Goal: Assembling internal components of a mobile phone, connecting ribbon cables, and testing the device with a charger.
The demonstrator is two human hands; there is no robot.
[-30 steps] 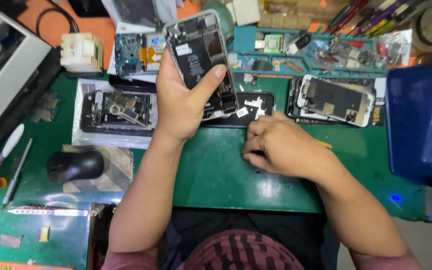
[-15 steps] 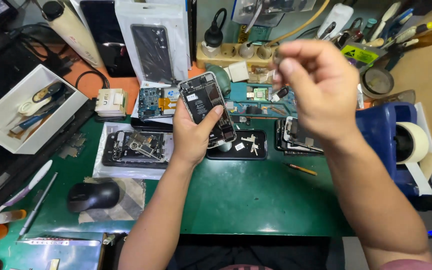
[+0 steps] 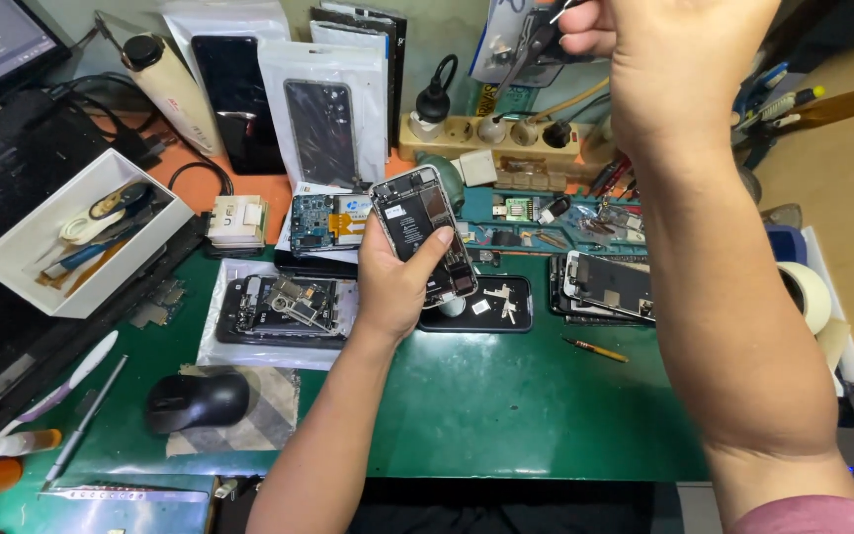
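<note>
Right hand (image 3: 679,59) risen from table (image 3: 506,405) to top of view within last second; now raised high, fingers pinched on small dark part, partly cut off by frame edge, kind unclear. Left hand (image 3: 402,282) unchanged: grip wrapped round opened phone (image 3: 423,233), insides facing up, held above table near dark tray (image 3: 486,307). Judged: part lifted up for a closer look. Right fingertips mostly hidden behind wrist; phone's lower edge hidden by left palm.
</note>
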